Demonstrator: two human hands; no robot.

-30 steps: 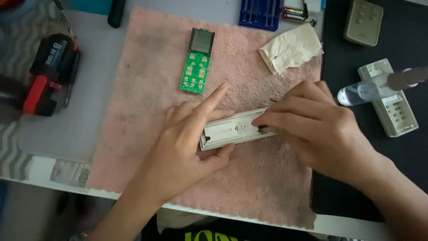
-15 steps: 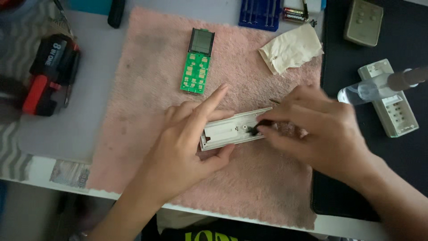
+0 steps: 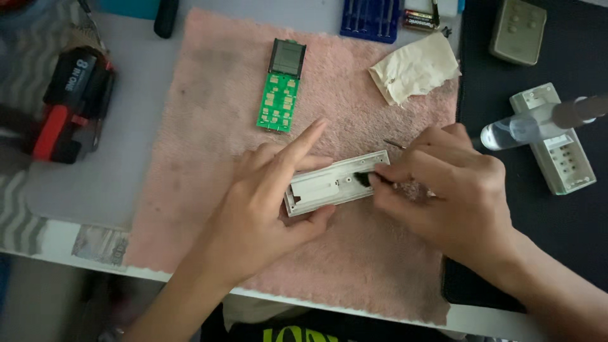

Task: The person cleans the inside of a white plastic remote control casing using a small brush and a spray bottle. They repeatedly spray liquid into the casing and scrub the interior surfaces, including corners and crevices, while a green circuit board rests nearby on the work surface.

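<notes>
Head view showed us the plastic shell (image 3: 332, 183), a long pale half-case, lying open side up on the pink towel (image 3: 215, 126) near the front of the tabletop (image 3: 126, 126). Our left hand (image 3: 266, 202) clamped its near end, thumb below, index finger raised. Our right hand (image 3: 449, 190) was pinched shut on a small dark brush (image 3: 363, 180) touching the shell's far end. We judged the shell light, stiff and thin-walled, likely to crack if twisted, so best held by its long edges. The green circuit board (image 3: 280, 95) lay apart, fragile. Our right hand hid the shell's far corner; the brush was blurred.
</notes>
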